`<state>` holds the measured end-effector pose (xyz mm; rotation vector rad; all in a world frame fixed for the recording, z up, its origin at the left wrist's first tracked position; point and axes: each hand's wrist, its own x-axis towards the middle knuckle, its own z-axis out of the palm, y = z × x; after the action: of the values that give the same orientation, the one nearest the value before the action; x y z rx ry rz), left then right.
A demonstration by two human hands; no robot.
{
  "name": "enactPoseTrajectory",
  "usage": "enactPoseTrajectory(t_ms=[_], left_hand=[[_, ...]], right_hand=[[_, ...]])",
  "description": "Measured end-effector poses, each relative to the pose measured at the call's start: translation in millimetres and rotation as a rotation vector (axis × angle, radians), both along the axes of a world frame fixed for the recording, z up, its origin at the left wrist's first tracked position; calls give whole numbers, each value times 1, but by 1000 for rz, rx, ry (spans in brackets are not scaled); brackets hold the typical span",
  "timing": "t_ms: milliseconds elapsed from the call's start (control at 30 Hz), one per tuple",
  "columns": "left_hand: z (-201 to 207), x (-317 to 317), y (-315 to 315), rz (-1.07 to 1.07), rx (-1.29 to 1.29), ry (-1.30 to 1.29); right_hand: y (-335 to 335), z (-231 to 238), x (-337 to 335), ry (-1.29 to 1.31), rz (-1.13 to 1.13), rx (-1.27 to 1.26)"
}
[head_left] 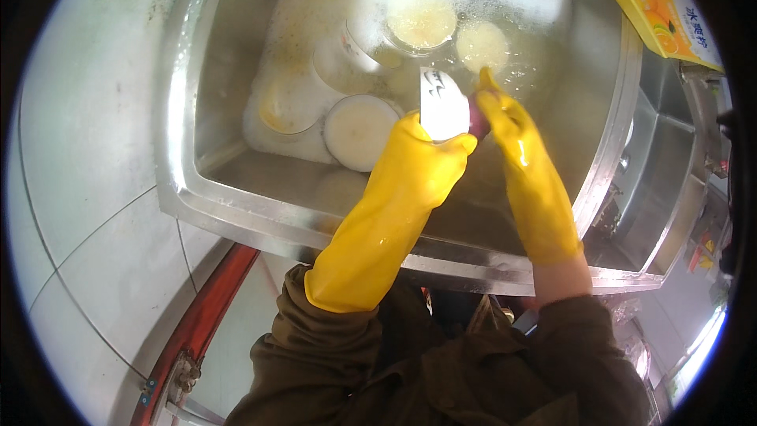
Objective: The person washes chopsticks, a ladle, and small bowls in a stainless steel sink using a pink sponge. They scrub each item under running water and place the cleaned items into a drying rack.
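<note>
Both my hands wear long yellow rubber gloves over a steel sink of soapy water. My left hand (430,154) is closed round a white bowl (443,106) with dark markings, tilted on its side above the water. My right hand (506,114) is closed on a dark pinkish-purple scrubber or cloth (478,117), held against the bowl's right side. Most of that purple thing is hidden by the glove, so its exact kind is unclear. A round white bowl (360,132) full of cloudy water lies just left of the held one.
Several more bowls, among them a bowl (422,24), sit under foamy water. The steel sink (236,217) has a raised rim. A yellow bottle (661,8) stands at the far right corner, beside a second steel basin (658,166). A white tiled wall (87,150) borders the left.
</note>
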<state>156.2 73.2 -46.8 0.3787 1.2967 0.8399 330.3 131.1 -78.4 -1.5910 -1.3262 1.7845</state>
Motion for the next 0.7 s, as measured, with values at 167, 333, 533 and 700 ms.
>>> enactPoseTrajectory(t_ms=[167,333,533,700], left_hand=[[-16,10,6,35,642,-16],[-18,11,-3,79,598,-385],[9,4,-10,-109,407,-116],[5,-1,2,-15,271,-30]], right_hand=[[1,66,-28,119,312,719],[28,42,-43,136,257,284],[59,31,-30,110,614,938],[26,12,-16,-212,303,939]])
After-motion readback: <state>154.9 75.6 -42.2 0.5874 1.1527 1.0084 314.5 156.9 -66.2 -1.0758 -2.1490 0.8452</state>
